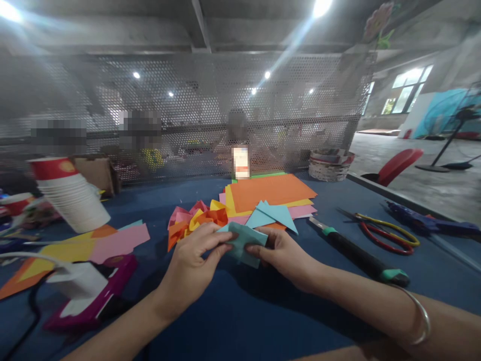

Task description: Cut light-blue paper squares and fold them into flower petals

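Note:
A light-blue piece of folded paper (244, 245) is held up above the table between both hands. My left hand (199, 248) pinches its left side with thumb and fingers. On the right side, my right hand (280, 250) grips the edge, its thumb in front. Just behind lie blue folded paper triangles (280, 214) on a stack of coloured sheets (270, 190), the topmost one orange. Beyond my left hand sits a cluster of folded paper pieces (199, 215) in pink, orange and yellow. The fingertips behind the held paper are partly hidden.
To the right lie a utility knife (356, 253), scissors (387, 236) and a blue glue gun (432, 220). At left are stacked paper cups (71, 195), loose coloured paper (116, 243) and a purple power strip (93, 296) with a plug. A woven basket (330, 165) stands by the mesh panel (203, 110).

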